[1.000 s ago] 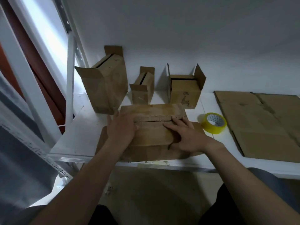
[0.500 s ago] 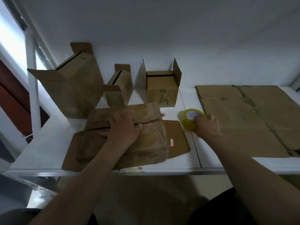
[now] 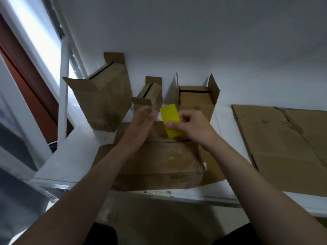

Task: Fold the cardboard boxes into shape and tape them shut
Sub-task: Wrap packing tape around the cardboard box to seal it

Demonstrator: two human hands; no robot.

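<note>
Our right hand (image 3: pixel 192 125) curls thumb and fingers round the yellow tape roll (image 3: pixel 170 119), held above the folded box (image 3: pixel 159 161) on the white table (image 3: pixel 74 156). Our left hand (image 3: pixel 141 121), blurred, is just beside the roll, fingers straight and holding nothing. Three open boxes (image 3: pixel 106 103) stand behind; flattened cardboard (image 3: pixel 283 147) lies at right.

Brown closed box (image 3: pixel 159 160) flat at centre, flaps folded down. Yellow tape roll (image 3: pixel 170 119) edge-on above its 12 o'clock edge. Large box (image 3: pixel 104 101), small box (image 3: pixel 150 98), medium box (image 3: pixel 196 103) upright, flaps open, at 12 o'clock. Flattened cardboard (image 3: pixel 283 147) at 3 o'clock.
</note>
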